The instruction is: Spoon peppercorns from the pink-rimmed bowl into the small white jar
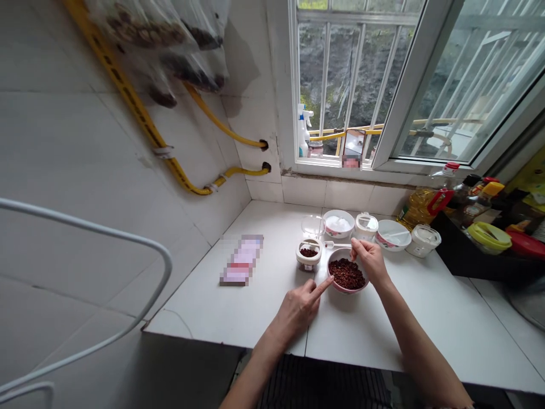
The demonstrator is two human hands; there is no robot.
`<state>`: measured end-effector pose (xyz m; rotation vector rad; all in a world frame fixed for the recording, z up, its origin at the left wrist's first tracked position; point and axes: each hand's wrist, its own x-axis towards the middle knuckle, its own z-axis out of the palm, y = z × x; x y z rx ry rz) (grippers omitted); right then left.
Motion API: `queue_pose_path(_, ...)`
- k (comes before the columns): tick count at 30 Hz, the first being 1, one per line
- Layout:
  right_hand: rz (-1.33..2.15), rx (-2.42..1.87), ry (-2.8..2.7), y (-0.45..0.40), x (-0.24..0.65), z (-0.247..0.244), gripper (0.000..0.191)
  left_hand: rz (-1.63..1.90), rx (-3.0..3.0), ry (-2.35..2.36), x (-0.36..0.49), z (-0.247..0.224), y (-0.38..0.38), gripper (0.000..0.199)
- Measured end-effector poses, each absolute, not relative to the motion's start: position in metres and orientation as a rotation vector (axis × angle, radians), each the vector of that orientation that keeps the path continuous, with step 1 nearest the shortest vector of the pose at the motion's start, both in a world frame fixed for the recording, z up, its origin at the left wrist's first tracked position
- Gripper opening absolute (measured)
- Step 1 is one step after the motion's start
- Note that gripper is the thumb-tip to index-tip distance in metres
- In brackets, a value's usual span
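A pink-rimmed bowl (348, 289) full of dark red, coarse bits sits on the white tiled counter. My left hand (301, 304) rests at its lower left, index finger stretched out to the bowl's rim, the other fingers curled. Over the bowl's upper right edge, my right hand (368, 260) is pinched on the handle of a small white spoon (338, 245), whose scoop end lies to the left beyond the rim. An open small jar (309, 261) with similar dark red bits stands just left of the bowl, its clear lid (313, 225) tilted up.
Behind stand a bowl of white powder (339, 223), a lidded jar (366, 226), another bowl (393, 236) and another jar (423, 241). A dark rack (451, 247) with bottles is at right. A blurred purple packet (242, 260) lies left. A white rail (166, 255) crosses the left foreground.
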<state>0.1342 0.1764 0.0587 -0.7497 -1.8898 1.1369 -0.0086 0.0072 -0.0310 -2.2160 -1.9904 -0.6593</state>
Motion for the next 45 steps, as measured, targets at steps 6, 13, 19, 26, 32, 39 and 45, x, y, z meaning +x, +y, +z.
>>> queue_pose_path(6, 0.461, -0.549, -2.154, 0.148, 0.109, 0.062, 0.042, -0.632, -2.197, -1.999, -0.008, -0.033, 0.008, 0.068)
queue_pose_path(13, 0.238, -0.466, -2.200, 0.154, 0.121, 0.061, 0.037, -0.681, -2.197, -2.002, -0.009, -0.028, 0.006, 0.065)
queue_pose_path(19, 0.321, -0.680, -2.307, 0.187, 0.167, 0.063, 0.045, -0.699, -2.193, -2.020, -0.009, -0.029, 0.006, 0.066)
queue_pose_path(26, 0.461, -0.654, -2.461, 0.187, 0.154, 0.046, 0.050, -0.701, -2.176, -2.035, -0.009, -0.031, 0.007, 0.067)
queue_pose_path(32, 0.795, -0.809, -2.345, 0.188, 0.161, 0.053, 0.052, -0.689, -2.195, -2.047, -0.009, -0.032, 0.007, 0.068)
queue_pose_path(39, 0.844, -0.869, -2.257, 0.187, 0.167, 0.058, 0.050, -0.674, -2.196, -2.060, -0.009, -0.032, 0.007, 0.067)
queue_pose_path(45, 0.621, -0.796, -2.313, 0.188, 0.165, 0.056, 0.051, -0.664, -2.196, -2.053, -0.009, -0.031, 0.007, 0.067)
